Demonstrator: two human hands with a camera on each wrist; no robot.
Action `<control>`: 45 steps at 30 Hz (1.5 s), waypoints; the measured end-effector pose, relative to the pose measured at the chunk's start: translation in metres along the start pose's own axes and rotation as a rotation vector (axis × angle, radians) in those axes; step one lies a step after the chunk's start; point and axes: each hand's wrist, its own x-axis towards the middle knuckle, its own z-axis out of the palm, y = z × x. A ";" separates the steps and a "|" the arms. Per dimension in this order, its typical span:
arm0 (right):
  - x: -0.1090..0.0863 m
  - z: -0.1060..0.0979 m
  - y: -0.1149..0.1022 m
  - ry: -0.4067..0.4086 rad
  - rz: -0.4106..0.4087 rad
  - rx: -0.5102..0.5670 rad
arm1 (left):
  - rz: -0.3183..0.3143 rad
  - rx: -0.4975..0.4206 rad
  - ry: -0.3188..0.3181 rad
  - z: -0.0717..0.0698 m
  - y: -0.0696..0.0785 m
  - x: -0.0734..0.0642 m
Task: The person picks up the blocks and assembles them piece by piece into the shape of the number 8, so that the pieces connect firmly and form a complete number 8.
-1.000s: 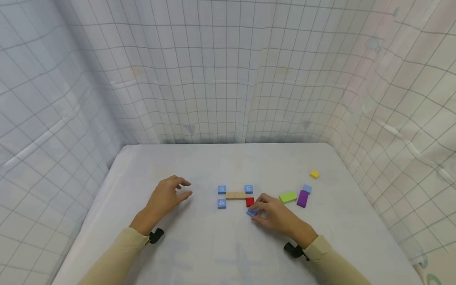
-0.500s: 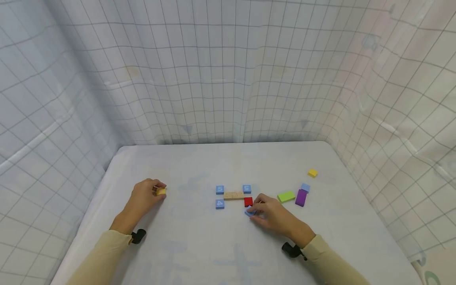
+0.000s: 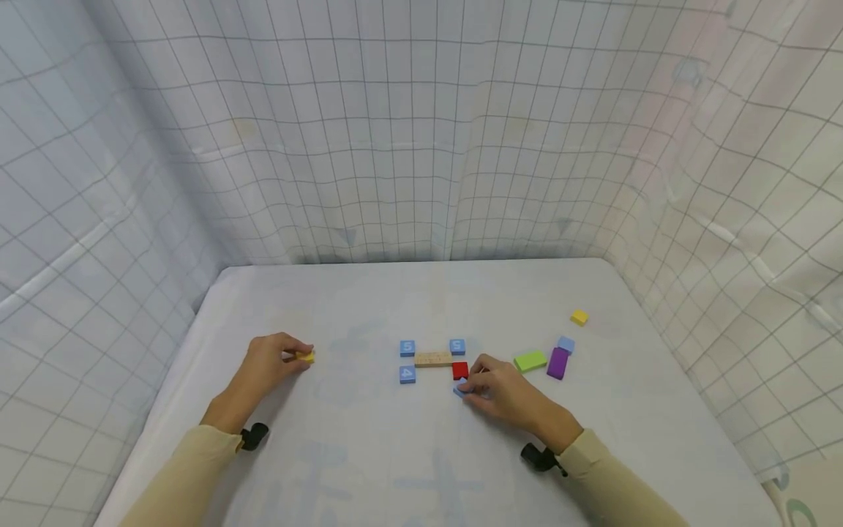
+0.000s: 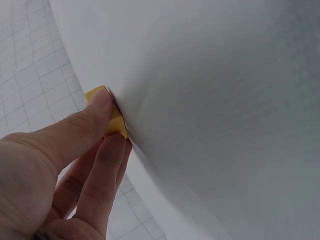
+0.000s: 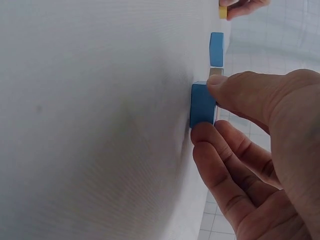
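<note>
Off to the left, my left hand point(image 3: 266, 366) pinches a small yellow block point(image 4: 116, 124) between thumb and fingers, close to the white cloth. Right of centre, my right hand point(image 3: 507, 395) holds a blue block point(image 5: 202, 104) by its two ends, against the cloth and just below a red block point(image 3: 460, 370). A light wooden block point(image 3: 433, 359) lies beside the red one. Two blue blocks bearing a 5, one left point(image 3: 407, 348) and one right point(image 3: 457, 346), sit at its far corners. Another blue block marked 4 point(image 3: 407, 375) is at its near left corner.
To the right of my right hand lie a green block point(image 3: 530, 361) and a purple block point(image 3: 557, 363). A blue block point(image 3: 566, 344) touches the purple one, and a yellow block point(image 3: 579, 317) lies farther back. Gridded curtains point(image 3: 395, 146) hang around the table.
My left hand has moved left, its spread thumb and fingers closing on the yellow block, then shifted slightly right with it. My right hand stays nearly in place on the blue block.
</note>
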 end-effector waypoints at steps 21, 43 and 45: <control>0.003 0.003 -0.001 -0.001 0.021 0.016 | 0.209 -0.024 -0.101 0.025 0.028 -0.010; 0.003 0.001 -0.002 -0.005 0.022 0.017 | 0.544 -0.080 -0.204 0.090 0.000 0.000; 0.003 0.001 -0.002 -0.005 0.018 0.012 | 0.563 -0.054 -0.205 0.102 -0.008 0.003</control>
